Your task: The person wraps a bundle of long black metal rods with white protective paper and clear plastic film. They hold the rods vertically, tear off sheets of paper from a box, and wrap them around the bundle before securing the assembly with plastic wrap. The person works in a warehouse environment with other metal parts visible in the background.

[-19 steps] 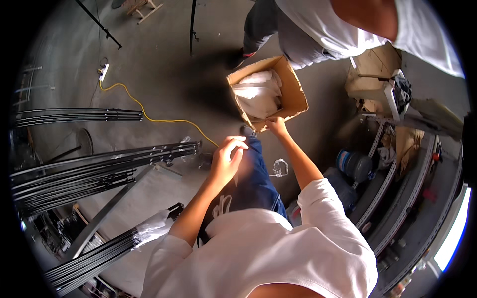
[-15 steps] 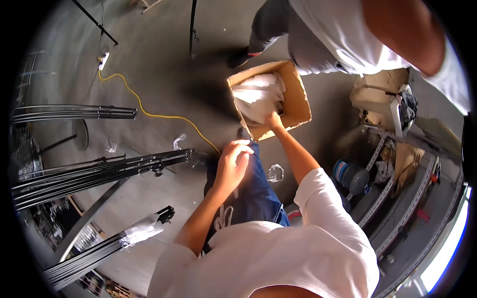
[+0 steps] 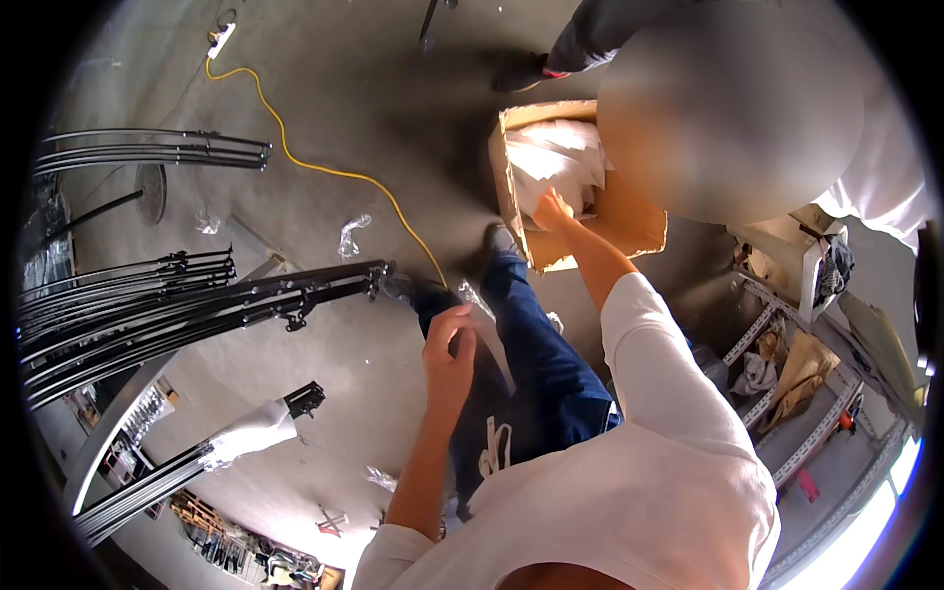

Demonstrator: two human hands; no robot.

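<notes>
A cardboard box (image 3: 629,221) with raised flaps stands on the floor in front of me. White sheet-like pieces (image 3: 557,157) lie loosely layered inside; whether they are paper, foam or cloth I cannot make out. My right hand (image 3: 554,208) reaches over the near side, its fingers closed at the edge of the white pieces. Above my thighs my left hand (image 3: 450,344) hovers with loosely bent fingers, thumb apart, nothing seen in it. The box's right part is partly hidden by another person leaning over it.
Bundles of black metal stands (image 3: 197,310) stick out from the left, one wrapped in white (image 3: 256,433). A yellow cable (image 3: 339,174) crosses the floor to a power strip (image 3: 221,41). Crumpled clear plastic (image 3: 354,236) lies nearby. At right is a metal shelf rack (image 3: 816,433).
The other person has bent down over the box. My view has shifted, so the box appears farther right. My right hand stays at the white pieces; my left hand has lowered slightly.
</notes>
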